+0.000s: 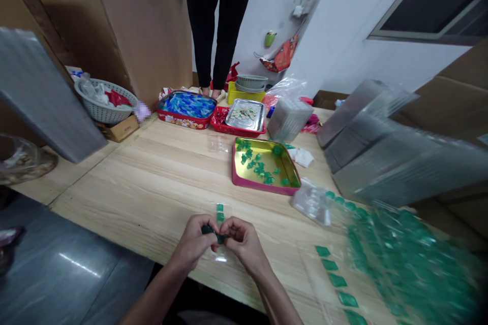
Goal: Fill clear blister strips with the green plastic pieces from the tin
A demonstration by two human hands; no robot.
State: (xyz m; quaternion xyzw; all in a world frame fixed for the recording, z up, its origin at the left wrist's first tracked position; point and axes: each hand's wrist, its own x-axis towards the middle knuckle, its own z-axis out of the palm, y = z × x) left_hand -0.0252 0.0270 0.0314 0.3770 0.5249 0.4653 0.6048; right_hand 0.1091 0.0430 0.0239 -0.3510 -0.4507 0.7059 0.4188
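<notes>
At the near edge of the table, my left hand [192,244] and my right hand [246,246] meet, fingertips pinched together. Between them is a small dark green piece [208,230], partly hidden by the fingers; both hands grip it. Under the hands lies a clear plastic tray [227,209], with green squares [220,207] showing in a row at its far end. Beyond the hands, a gold-lined tin with a pink outer wall [263,186] holds several loose green pieces [259,168].
To the right are a clear tray with green squares [337,280], a blurred heap of filled trays [412,259] and stacked clear trays [381,147]. A tin of blue pieces [188,104] and a metal tray [246,114] stand farther back. A person in black trousers [219,10] stands behind.
</notes>
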